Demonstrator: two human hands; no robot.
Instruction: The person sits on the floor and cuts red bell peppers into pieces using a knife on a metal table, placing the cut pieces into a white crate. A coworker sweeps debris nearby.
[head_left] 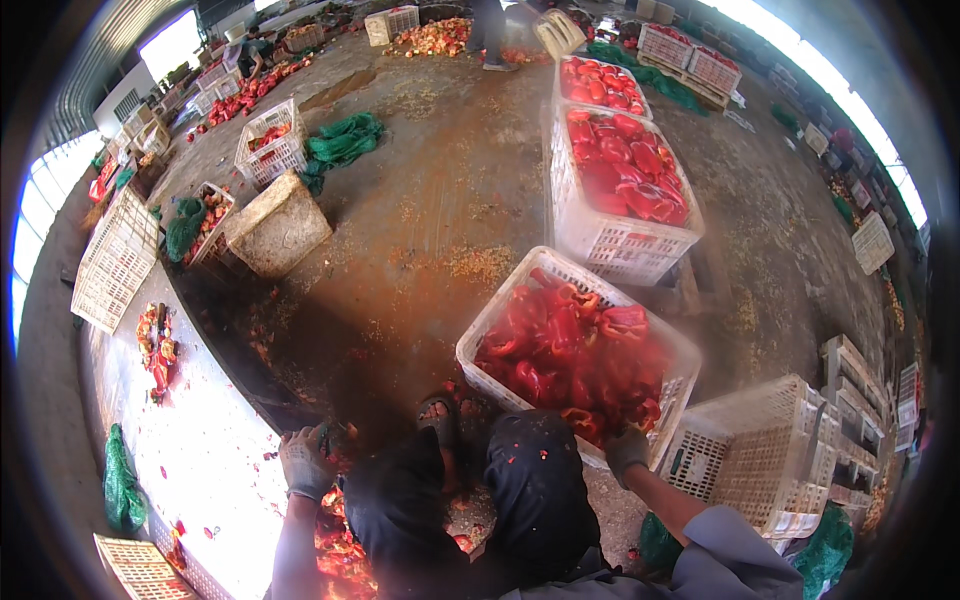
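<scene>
L hand [307, 463], lower L-ctr of frame, by table [220, 460] edge: curled, can't tell if holding. R hand [628, 452], lower R-ctr, at crate [683, 388] rim, red peppers [560, 345] inside; grip unclear.

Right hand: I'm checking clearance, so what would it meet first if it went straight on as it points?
Probably the red pepper pieces in the white crate, just ahead of the right hand, though depth is unclear.

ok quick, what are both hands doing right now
Left hand: curled by the table edge; contents unclear.
Right hand: at the crate rim; grip cannot be told.
</scene>
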